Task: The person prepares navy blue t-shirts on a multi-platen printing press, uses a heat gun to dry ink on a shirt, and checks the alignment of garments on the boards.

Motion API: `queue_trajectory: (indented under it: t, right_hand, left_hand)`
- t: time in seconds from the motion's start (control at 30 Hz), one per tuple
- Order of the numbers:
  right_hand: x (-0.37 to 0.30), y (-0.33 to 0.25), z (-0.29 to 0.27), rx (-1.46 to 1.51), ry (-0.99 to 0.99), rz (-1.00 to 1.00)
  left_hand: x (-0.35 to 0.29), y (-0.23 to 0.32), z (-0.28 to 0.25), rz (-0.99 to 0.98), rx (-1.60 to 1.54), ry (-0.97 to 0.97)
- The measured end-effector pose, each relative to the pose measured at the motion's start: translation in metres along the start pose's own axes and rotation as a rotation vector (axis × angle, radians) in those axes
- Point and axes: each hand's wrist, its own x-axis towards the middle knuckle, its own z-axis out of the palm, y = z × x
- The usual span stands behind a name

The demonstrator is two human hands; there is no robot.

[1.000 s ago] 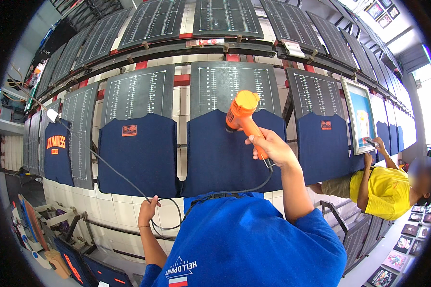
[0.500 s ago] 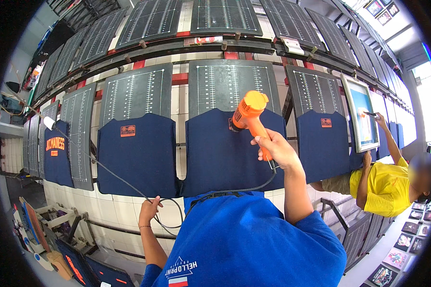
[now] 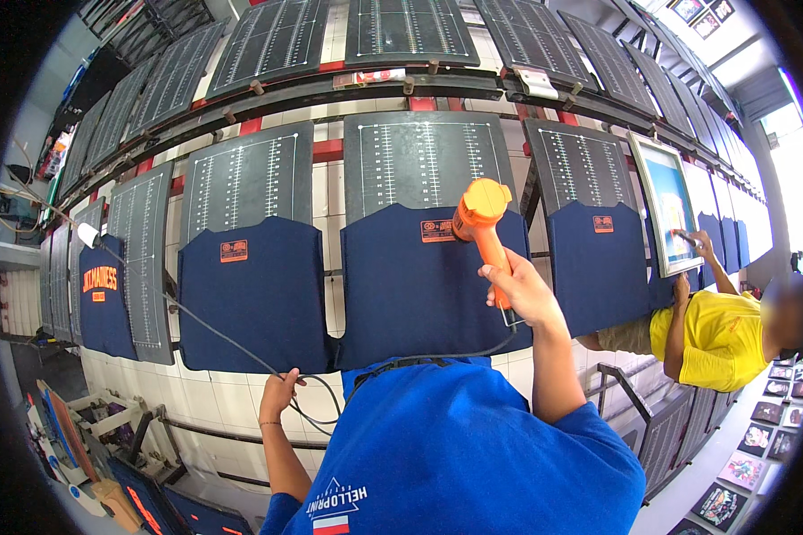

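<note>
The left hand (image 3: 279, 390) of a worker (image 3: 482, 428) closes on a dark cable (image 3: 216, 331), likely light and limp; rightward, an orange heat gun (image 3: 484, 203), probably light but rigid, best gripped by its handle (image 3: 488, 254), sits over the middle navy garment (image 3: 419, 303), the right hand (image 3: 521, 290) wrapped around that handle. Counted: one gun, three garments showing a lone small orange print (image 3: 234, 251).

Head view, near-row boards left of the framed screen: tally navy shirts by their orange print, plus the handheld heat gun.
Navy shirt with large lettering: 1
Navy shirts with small neckline print: 3
Heat gun: 1
Total: 5
</note>
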Motion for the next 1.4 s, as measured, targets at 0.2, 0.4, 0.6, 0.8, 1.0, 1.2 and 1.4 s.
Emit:
queue_trajectory:
  t: [0.2,0.4,0.6,0.8,1.0,1.2,1.4]
  right_hand:
    - [0.001,0.003,-0.006,0.06,0.021,0.047]
    - [0.008,-0.001,0.003,0.078,0.066,0.011]
    - [0.022,0.001,0.009,0.081,0.043,-0.02]
    - [0.029,-0.003,0.02,0.034,-0.009,-0.029]
    - [0.037,-0.003,0.027,0.075,-0.083,-0.066]
    - [0.05,0.009,0.028,0.109,-0.078,-0.113]
    - [0.045,0.011,0.037,-0.022,-0.081,-0.222]
  left_hand:
    - [-0.002,0.01,-0.002,0.001,0.004,-0.02]
    - [0.002,0.001,-0.003,-0.003,-0.013,-0.035]
    - [-0.001,0.01,-0.004,0.018,-0.017,-0.044]
    - [0.0,0.002,-0.002,0.016,-0.048,-0.025]
    - [0.007,-0.02,-0.003,0.053,0.002,0.009]
    - [0.016,-0.014,-0.005,0.131,0.089,-0.026]
    - [0.033,-0.049,-0.011,0.074,0.338,-0.231]
